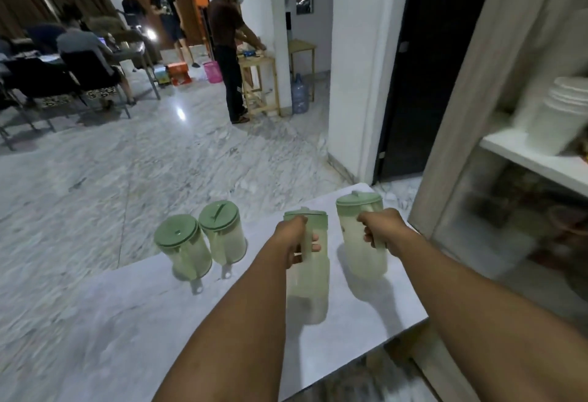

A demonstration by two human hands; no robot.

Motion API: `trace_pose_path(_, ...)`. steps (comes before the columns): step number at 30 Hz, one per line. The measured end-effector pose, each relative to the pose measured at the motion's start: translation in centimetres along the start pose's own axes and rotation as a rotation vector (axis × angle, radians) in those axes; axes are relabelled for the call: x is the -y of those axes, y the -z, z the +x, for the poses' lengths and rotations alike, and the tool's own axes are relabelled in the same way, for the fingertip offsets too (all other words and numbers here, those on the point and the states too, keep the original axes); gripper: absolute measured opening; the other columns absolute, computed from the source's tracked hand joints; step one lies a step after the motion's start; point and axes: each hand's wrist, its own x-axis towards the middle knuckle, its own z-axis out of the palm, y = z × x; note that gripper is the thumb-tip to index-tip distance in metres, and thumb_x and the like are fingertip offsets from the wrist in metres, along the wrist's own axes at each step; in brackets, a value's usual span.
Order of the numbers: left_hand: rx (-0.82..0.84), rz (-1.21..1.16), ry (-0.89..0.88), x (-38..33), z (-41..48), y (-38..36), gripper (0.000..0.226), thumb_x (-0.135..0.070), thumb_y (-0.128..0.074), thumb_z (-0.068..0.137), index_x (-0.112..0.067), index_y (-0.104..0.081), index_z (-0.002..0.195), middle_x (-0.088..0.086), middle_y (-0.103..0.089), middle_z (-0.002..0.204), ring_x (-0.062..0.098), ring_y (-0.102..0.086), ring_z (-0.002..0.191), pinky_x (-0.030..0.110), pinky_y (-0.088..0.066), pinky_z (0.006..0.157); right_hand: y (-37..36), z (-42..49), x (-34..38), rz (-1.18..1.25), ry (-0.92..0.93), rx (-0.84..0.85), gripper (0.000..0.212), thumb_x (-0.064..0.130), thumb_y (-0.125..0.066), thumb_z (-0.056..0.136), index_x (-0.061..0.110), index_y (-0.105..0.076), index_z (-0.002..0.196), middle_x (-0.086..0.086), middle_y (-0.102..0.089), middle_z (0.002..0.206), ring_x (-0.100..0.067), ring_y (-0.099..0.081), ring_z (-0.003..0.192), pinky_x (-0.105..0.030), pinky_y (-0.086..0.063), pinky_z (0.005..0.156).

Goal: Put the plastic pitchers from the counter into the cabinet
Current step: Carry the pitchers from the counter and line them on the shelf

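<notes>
Several clear plastic pitchers with green lids are at the far edge of the grey counter (127,322). My left hand (291,241) grips the handle of one pitcher (310,287), which looks lifted and tilted. My right hand (380,231) is closed around the handle of another pitcher (356,242) further right. Two more pitchers (186,247) (224,233) stand untouched to the left, handles toward me. The cabinet (521,159) is open on the right, past the counter's end.
A white shelf (537,159) in the cabinet holds a stack of white containers (563,115); blurred items fill the space beneath it. Beyond the counter lies marble floor, with a dark doorway (426,67) and several people around tables at the far left.
</notes>
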Motion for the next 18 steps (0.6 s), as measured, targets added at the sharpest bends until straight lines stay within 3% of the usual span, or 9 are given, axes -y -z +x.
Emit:
trace_pose_path(4, 0.164, 0.154, -0.106, -0.7, -5.5, -3.1, 0.033, -0.035, -0.05, 0.097, -0.01, -0.064, 0.112, 0.01, -0.075, 0.092, 0.028, -0.075, 0.079, 0.036, -0.053, 0.08, 7.4, -7.5, -0.7, 0.039, 0.064, -0.109, 0.017, 0.021, -0.07, 0.081, 0.01, -0.058, 0.08, -0.007, -0.051, 0.06, -0.02, -0.046, 0.047, -0.027, -0.038, 0.048)
trace_pose_path(8, 0.436, 0.27, -0.065, -1.7, -12.3, -9.1, 0.036, -0.037, -0.049, 0.095, -0.007, -0.068, 0.094, 0.01, -0.069, 0.079, 0.027, -0.069, 0.07, 0.033, -0.051, 0.077, 17.2, -17.1, -2.7, -0.015, 0.056, -0.158, 0.02, 0.026, -0.071, 0.083, 0.011, -0.057, 0.081, -0.006, -0.047, 0.057, -0.017, -0.044, 0.042, -0.024, -0.036, 0.044)
trace_pose_path(14, 0.947, 0.617, -0.039, -2.5, -23.8, -23.8, 0.052, -0.047, -0.04, 0.1, -0.003, -0.061, 0.081, 0.008, -0.06, 0.069, 0.02, -0.06, 0.06, 0.026, -0.051, 0.057, 35.0, -33.9, -7.3, -0.081, -0.178, -0.244, 0.031, 0.035, -0.061, 0.093, 0.02, -0.049, 0.069, 0.003, -0.04, 0.052, -0.009, -0.034, 0.039, -0.019, -0.026, 0.042)
trace_pose_path(18, 1.148, 0.642, -0.154, -1.1, -32.2, -33.6, 0.048, -0.045, -0.041, 0.1, -0.007, -0.067, 0.084, 0.006, -0.064, 0.074, 0.021, -0.063, 0.067, 0.029, -0.052, 0.063, 44.0, -45.4, -8.9, -0.08, -0.257, -0.47, 0.028, 0.036, -0.06, 0.094, 0.016, -0.053, 0.076, 0.001, -0.039, 0.057, -0.011, -0.033, 0.043, -0.021, -0.027, 0.043)
